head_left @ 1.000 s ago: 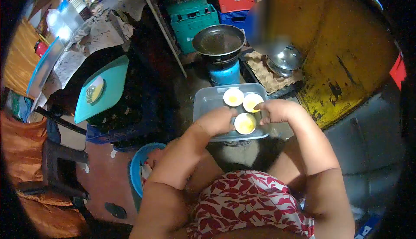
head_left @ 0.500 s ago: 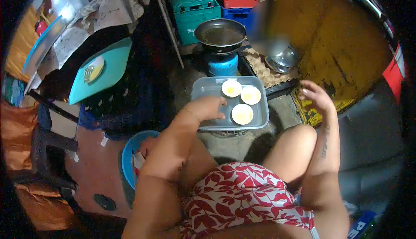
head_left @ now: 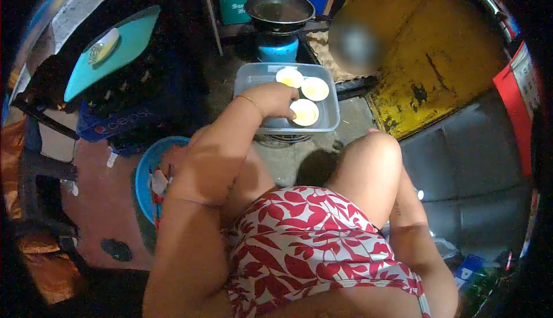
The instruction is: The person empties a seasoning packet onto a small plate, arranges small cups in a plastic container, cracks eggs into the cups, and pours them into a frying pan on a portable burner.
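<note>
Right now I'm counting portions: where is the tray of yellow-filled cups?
Head view, upper centre: the clear tray sits on the floor before the blue stove, with the left hand resting in it beside three cups.

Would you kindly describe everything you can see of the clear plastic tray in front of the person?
The clear plastic tray is a shallow rectangular container with rounded corners, translucent and greyish. It sits level, just in front of the blue stove with its dark pan. Three round white pieces with yellow centres lie in its right half; the left half is bare. The left hand reaches inside, fingertips at the nearest piece.
</note>
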Tool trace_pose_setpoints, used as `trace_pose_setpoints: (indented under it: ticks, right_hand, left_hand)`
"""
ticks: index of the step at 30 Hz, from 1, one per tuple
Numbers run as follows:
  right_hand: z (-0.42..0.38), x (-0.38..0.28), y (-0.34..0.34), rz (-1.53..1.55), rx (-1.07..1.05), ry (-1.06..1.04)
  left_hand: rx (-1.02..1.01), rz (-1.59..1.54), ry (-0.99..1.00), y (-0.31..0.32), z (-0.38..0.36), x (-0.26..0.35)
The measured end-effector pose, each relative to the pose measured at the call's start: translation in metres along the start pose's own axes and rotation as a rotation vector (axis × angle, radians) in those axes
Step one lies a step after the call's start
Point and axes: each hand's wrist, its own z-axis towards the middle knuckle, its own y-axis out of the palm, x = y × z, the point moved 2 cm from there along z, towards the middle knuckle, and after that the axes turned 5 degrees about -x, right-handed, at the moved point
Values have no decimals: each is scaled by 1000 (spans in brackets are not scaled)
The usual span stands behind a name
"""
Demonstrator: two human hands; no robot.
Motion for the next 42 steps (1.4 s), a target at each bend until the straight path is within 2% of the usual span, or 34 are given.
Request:
trace_pose_setpoints:
  ticks: [4,7,9,11,12,13,14,15,17,18,19,20,22,26,30,33,36,42]
  right_hand:
    - [-6,2,-10,-7,41,-12]
    - [-9,-10,-25,5,82,-46]
    - [-7,-35,-35,0,77,-174]
    - [3,-73,-52,54,13,-414]
    - [-39,-128,-18,245,205,-418]
    - [-23,-151,-22,200,239,-571]
    - [-36,-186,-12,320,163,-571]
    - [-36,-210,-8,394,-4,-627]
    - [-78,-264,42,513,-17,-610]
    - [-81,-277,57,428,-92,-621]
    - [-49,-274,60,293,-220,-666]
    - [-68,-283,86,260,-284,-655]
    - [-58,-274,112,130,-395,-633]
    - [-53,-243,134,35,-450,-549]
    - [-45,-239,125,76,-455,-489]
    - [-39,-240,124,185,-413,-464]
    - [-40,-241,125,146,-409,-458]
    - [-45,-245,136,139,-430,-479]
  left_hand:
    - [47,12,5,1,4,-5]
    - [105,10,-106,10,15,-11]
    - [183,-14,-224,20,32,-22]
    - [131,-55,-289,37,53,-28]
    - [80,-93,-350,44,63,-29]
    - [77,-87,-357,49,68,-27]
    - [129,-52,-374,55,72,-23]
    - [179,-18,-388,59,75,-17]
    - [178,-64,-449,64,85,-3]
    - [186,-118,-510,66,89,4]
    - [160,-147,-521,73,96,7]
    - [162,-142,-518,78,100,11]
    - [233,-113,-591,89,105,17]
    - [163,-143,-659,95,112,21]
    - [78,-188,-670,129,130,-7]
    - [38,-215,-698,112,124,0]
    - [136,-262,-676,130,131,-30]
    - [70,-260,-715,110,112,-33]
